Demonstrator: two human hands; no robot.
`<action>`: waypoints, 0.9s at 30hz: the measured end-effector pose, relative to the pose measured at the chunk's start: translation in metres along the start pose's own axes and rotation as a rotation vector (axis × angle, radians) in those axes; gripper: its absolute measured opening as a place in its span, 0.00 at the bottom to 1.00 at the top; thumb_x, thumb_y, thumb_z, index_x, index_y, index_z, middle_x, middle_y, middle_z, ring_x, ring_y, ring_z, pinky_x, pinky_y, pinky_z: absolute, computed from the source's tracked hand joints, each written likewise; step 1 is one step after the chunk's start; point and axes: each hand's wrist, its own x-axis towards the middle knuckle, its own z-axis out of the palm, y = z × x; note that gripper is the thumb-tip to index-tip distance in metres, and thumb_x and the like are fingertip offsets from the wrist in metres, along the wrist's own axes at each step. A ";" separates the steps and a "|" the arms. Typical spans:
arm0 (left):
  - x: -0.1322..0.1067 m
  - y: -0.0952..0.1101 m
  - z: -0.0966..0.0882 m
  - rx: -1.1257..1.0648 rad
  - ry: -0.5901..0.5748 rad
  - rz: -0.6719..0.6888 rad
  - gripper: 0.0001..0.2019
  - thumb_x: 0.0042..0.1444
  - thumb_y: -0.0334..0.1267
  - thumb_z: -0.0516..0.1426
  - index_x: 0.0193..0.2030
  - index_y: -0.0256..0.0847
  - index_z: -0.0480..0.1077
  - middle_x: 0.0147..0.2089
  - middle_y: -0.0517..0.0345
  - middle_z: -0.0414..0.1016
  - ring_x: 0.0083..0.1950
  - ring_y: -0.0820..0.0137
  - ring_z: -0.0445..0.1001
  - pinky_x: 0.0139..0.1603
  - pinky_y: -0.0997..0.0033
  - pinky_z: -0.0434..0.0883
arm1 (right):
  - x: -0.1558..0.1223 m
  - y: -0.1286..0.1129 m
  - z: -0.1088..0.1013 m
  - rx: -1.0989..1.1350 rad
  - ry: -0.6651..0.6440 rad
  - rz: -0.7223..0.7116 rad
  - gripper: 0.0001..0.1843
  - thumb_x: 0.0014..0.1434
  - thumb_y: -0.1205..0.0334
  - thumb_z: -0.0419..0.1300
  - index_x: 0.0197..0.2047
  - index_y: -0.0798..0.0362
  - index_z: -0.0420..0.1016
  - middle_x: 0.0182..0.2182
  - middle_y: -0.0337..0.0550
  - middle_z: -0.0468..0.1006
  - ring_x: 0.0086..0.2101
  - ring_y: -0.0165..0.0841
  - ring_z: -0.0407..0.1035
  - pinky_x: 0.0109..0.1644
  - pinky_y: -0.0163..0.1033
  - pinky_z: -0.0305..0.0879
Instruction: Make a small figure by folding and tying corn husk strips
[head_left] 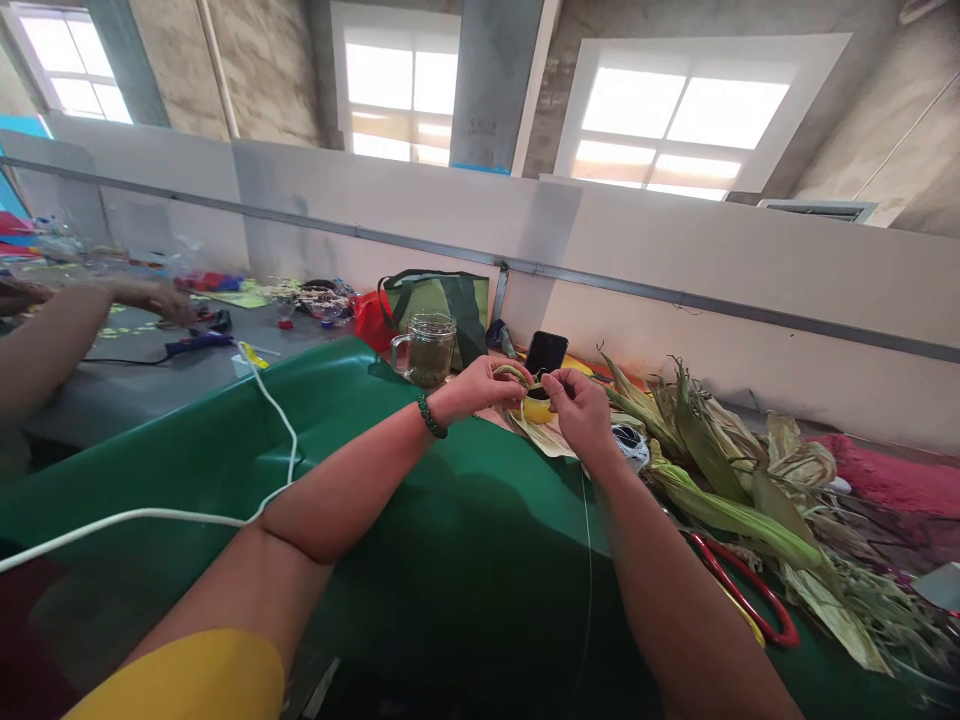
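My left hand (484,385) and my right hand (581,405) meet over the green table cover (420,520). Both are closed in a pinch around a small yellow piece (537,408) wrapped with a strip of corn husk. A green bead bracelet (430,415) circles my left wrist. More flat husk leaves (544,435) lie right under the hands. A thin thread (586,540) hangs down from my right hand across the cover.
A heap of corn husks (720,460) and red-handled scissors (742,590) lie at right. A glass mug (427,348), a black phone (545,353) and a green bag (442,298) stand behind the hands. A white cable (262,440) crosses the left. Another person's arm (67,320) reaches over the grey table.
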 end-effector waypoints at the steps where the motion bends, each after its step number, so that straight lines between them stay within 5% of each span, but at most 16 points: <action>1: 0.001 -0.002 0.001 -0.002 0.006 0.013 0.07 0.45 0.33 0.64 0.31 0.34 0.73 0.21 0.62 0.71 0.25 0.77 0.70 0.28 0.78 0.69 | 0.000 0.000 0.000 0.011 -0.005 0.008 0.20 0.51 0.41 0.58 0.25 0.50 0.68 0.20 0.37 0.68 0.24 0.32 0.61 0.29 0.38 0.56; 10: 0.002 -0.003 -0.008 0.137 -0.015 0.104 0.13 0.45 0.41 0.67 0.33 0.33 0.75 0.23 0.59 0.73 0.25 0.76 0.70 0.26 0.78 0.65 | -0.001 -0.005 -0.001 0.113 -0.048 0.062 0.22 0.50 0.39 0.61 0.25 0.50 0.68 0.19 0.35 0.67 0.22 0.30 0.62 0.27 0.37 0.59; 17: 0.005 -0.004 -0.013 -0.012 -0.043 0.063 0.19 0.46 0.51 0.66 0.30 0.33 0.77 0.23 0.60 0.72 0.26 0.78 0.68 0.32 0.76 0.69 | 0.004 -0.003 -0.006 0.381 -0.161 0.222 0.26 0.41 0.36 0.68 0.30 0.50 0.71 0.24 0.35 0.75 0.23 0.27 0.66 0.32 0.37 0.69; 27: 0.008 -0.010 -0.008 -0.076 -0.031 -0.001 0.21 0.48 0.53 0.65 0.33 0.33 0.74 0.25 0.61 0.71 0.26 0.78 0.68 0.33 0.76 0.70 | 0.000 -0.008 -0.002 0.306 -0.145 0.193 0.24 0.36 0.41 0.72 0.28 0.51 0.75 0.22 0.37 0.77 0.23 0.31 0.70 0.32 0.40 0.72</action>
